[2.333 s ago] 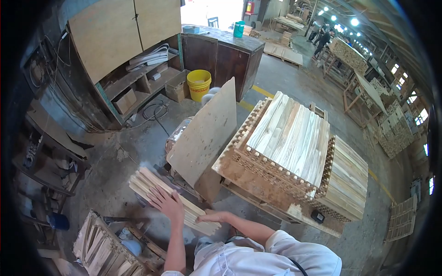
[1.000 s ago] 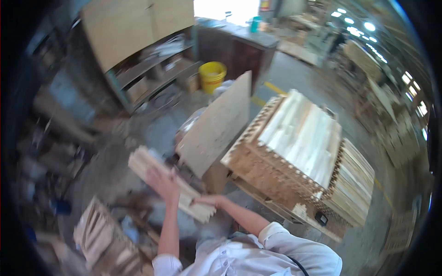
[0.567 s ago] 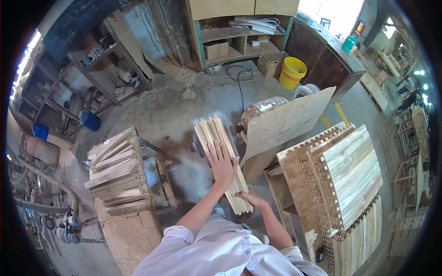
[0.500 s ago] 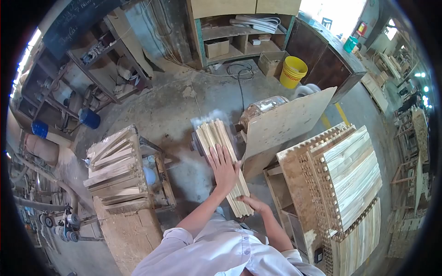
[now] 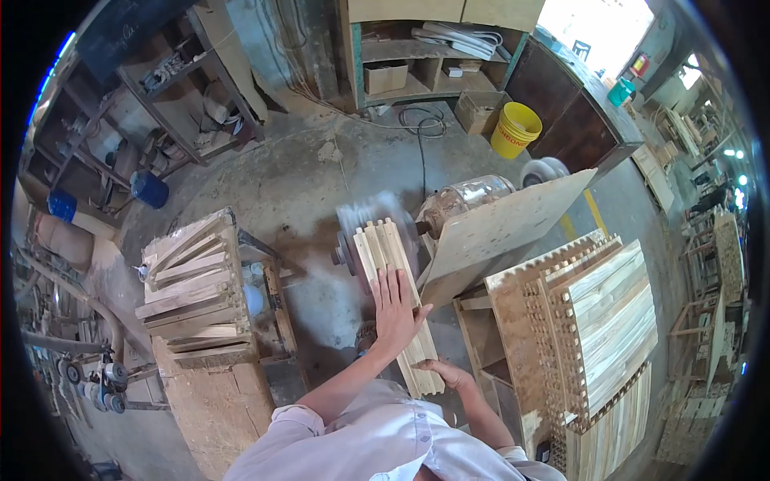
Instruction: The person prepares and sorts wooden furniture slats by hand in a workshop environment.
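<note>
A bundle of long pale wooden strips (image 5: 411, 350) lies side by side, sloping away from me. Its far ends are against or just over a blurred, spinning buffing wheel (image 5: 365, 218) on the shaft of a dusty motor (image 5: 473, 195). My left hand (image 5: 393, 314) rests flat on top of the strips, fingers stretched toward the wheel. At the near end my right hand (image 5: 446, 373) grips the bundle from the right side, its thumb on top; the fingers underneath are hidden.
An upright board (image 5: 509, 232) stands right of the wheel. Stacked strips with knobbed ends (image 5: 613, 321) sit on a stand at right. Loose wood pieces (image 5: 192, 293) lie on a wooden block (image 5: 212, 409) at left. A yellow bucket (image 5: 516, 132) and a cable (image 5: 423, 132) are beyond.
The strips and both hands have drawn slightly back toward me, showing more of the wheel beyond the far ends. The whole view has shifted a little.
</note>
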### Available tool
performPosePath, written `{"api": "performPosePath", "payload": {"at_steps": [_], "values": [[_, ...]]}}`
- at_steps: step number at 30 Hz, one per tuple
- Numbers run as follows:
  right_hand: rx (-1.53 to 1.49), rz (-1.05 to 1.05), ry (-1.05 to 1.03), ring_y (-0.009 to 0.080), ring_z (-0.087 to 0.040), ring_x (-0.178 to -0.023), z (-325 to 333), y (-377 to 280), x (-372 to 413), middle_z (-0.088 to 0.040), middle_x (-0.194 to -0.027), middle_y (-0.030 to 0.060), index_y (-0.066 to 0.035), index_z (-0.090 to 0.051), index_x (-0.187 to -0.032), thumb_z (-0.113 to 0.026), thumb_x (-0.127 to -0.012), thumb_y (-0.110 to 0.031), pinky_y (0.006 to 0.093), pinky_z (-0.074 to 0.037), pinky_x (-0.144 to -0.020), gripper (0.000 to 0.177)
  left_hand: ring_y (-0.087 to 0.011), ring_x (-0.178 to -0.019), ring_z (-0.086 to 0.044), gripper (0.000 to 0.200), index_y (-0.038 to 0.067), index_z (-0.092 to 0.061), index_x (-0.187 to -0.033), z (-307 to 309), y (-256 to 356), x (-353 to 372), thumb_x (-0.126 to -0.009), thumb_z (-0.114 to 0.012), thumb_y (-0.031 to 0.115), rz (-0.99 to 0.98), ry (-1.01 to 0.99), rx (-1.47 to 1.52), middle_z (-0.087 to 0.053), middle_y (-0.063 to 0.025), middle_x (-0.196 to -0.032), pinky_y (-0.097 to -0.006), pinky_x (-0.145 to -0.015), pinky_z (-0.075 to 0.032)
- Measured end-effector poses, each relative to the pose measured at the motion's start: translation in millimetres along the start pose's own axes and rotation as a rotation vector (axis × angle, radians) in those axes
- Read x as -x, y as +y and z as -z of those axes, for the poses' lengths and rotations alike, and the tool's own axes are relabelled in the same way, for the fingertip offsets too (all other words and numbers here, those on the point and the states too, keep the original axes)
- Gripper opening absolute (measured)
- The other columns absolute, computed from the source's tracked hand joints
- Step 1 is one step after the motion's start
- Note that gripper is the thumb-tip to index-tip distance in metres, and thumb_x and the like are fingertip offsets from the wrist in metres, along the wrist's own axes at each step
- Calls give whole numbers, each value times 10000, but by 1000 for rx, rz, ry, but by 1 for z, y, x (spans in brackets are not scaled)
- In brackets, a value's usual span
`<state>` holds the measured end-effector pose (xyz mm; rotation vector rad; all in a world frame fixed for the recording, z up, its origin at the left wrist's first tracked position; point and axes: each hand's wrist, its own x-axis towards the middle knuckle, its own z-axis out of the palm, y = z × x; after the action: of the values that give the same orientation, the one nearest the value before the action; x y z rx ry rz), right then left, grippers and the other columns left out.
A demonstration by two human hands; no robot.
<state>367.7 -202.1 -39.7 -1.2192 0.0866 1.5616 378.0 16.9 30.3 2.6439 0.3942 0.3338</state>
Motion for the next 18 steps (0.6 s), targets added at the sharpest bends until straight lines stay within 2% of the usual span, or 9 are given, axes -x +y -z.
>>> {"api": "performPosePath", "payload": {"at_steps": [2,5,8,9,11,12,13,14,18], "values": [[-107,-46,-46,209,-685,-1056,5,4,-12,-682,-1223,129,-21,-543,-1415,-705,-839,-400,348,-546,-922,708,-532,-1503,-79,972,-126,-206,-1530,6,-6,-9,-932,-601,531,-28,10,22,-157,-369,-1590,-635,-1211,-71],[-322,-77,-393,266,-688,-1089,16,-4,-35,-663,-1274,155,21,-510,-1411,-653,-897,-401,419,-544,-975,681,-506,-1507,-119,950,-93,-261,-1528,16,-7,-30,-901,-651,506,-65,30,11,-197,-328,-1596,-619,-1215,-101],[-446,-33,-154,255,-727,-906,-31,-81,-15,-725,-1105,135,5,-608,-1310,-677,-870,-443,414,-581,-843,631,-457,-1484,-241,875,-55,-381,-1492,19,-24,-72,-867,-692,473,-113,57,-68,-343,-281,-1553,-584,-1220,-153],[-424,-93,-39,251,-723,-835,-37,-97,-21,-733,-1030,122,-20,-656,-1248,-706,-838,-449,391,-580,-791,596,-439,-1502,-222,864,-54,-389,-1496,17,-34,-89,-878,-674,478,-124,72,-138,-339,-280,-1565,-570,-1228,-140],[-459,28,-130,262,-709,-782,-61,-140,-11,-719,-972,111,-44,-662,-1244,-689,-840,-466,393,-584,-736,585,-442,-1528,-149,860,-47,-278,-1556,29,-46,-120,-960,-558,507,-49,-37,-136,-234,-261,-1632,-543,-1245,-79],[-523,34,-305,270,-701,-762,-54,-134,-46,-711,-962,116,-34,-642,-1272,-636,-868,-502,407,-581,-718,619,-440,-1536,-102,834,-60,-231,-1564,26,-58,-134,-997,-506,486,-93,-19,-201,-197,-255,-1645,-546,-1246,-51],[-477,150,-357,308,-714,-820,-50,-133,-62,-708,-1002,176,-11,-623,-1290,-576,-896,-558,470,-596,-764,676,-440,-1539,-68,828,-70,-218,-1563,28,-62,-143,-1005,-492,477,-86,-69,-167,-158,-252,-1655,-551,-1244,-40],[-495,166,-471,307,-714,-799,-50,-135,-66,-704,-986,179,-6,-632,-1253,-575,-900,-562,474,-598,-749,661,-440,-1542,-34,822,-79,-205,-1563,31,-63,-146,-1012,-478,467,-58,-118,-148,-119,-249,-1664,-557,-1243,-29],[-445,248,-479,294,-709,-766,-48,-112,-51,-699,-958,164,-23,-624,-1253,-583,-905,-597,462,-597,-696,672,-448,-1541,20,850,-101,-173,-1559,34,-54,-127,-1014,-467,481,-125,-214,-206,-52,-247,-1673,-571,-1238,-11]]}}
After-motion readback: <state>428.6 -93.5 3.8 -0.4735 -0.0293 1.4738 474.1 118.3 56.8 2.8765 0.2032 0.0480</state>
